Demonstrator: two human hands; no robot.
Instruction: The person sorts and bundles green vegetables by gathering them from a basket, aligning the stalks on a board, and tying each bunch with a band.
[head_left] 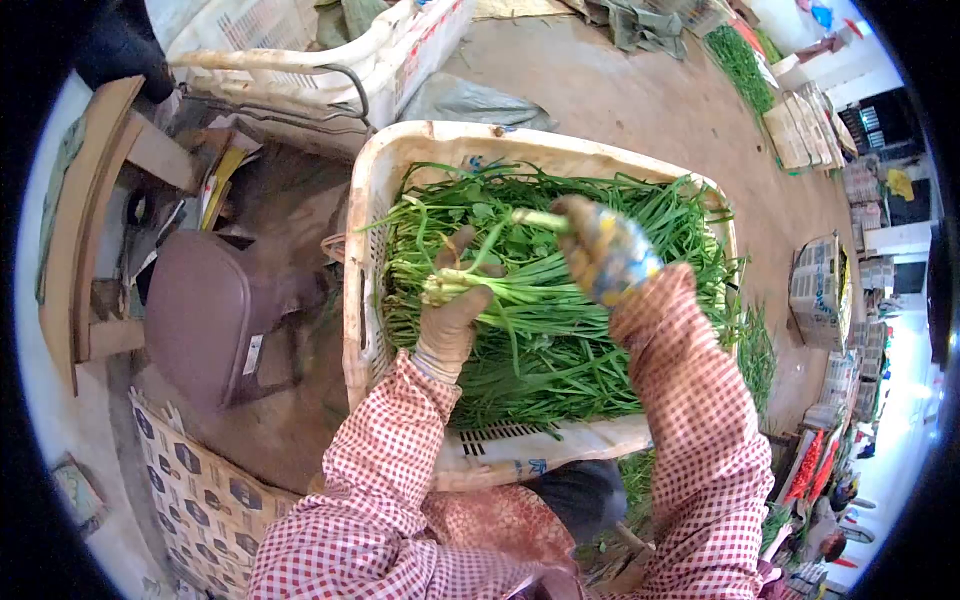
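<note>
A large white plastic crate (358, 270) in front of me is filled with long, thin greens (570, 385) that look like chives or young garlic. My left hand (450, 325), in a pale work glove, is closed around the pale root ends of a bunch of these greens (500, 287) above the pile. To its right, my right hand (610, 250), in a blue, yellow and white patterned glove, pinches a few stalks (540, 218) whose light ends point left. Motion blurs this hand slightly. Its lower fingers are partly hidden.
A purple-brown chair (200, 310) stands left of the crate. More white crates (400, 60) are at the upper left. Loose greens (757, 360) lie on the floor to the right, near a bundled stack (818, 285). Another green heap (738, 65) is farther back.
</note>
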